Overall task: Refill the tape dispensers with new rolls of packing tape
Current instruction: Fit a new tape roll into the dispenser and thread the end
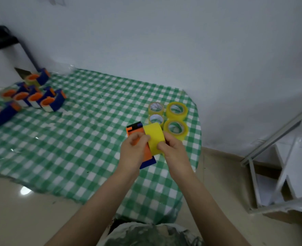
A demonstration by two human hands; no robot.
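I hold everything over the green-and-white checked cloth, above its near right part. My left hand grips the dispenser, fingers curled round its orange side. Its blue lower end sticks out below my palm, and a black-and-blue piece shows at the top. My right hand grasps the yellow roll, thumb and fingers bent round its outer band. The roll stands on edge and presses against the dispenser's right side. I cannot tell whether it already sits on the hub, because my fingers hide the join.

Four spare rolls lie flat on the cloth near its right edge, just beyond my hands, packed two by two and touching. The pair nearer the edge looks thicker and more yellow. The other pair is thinner, with pale cores.

The other dispensers are crowded together on the cloth's far left corner, well apart from my hands. They are blue bodies with orange hubs. They are blurred, though pale bands show round some of the hubs.
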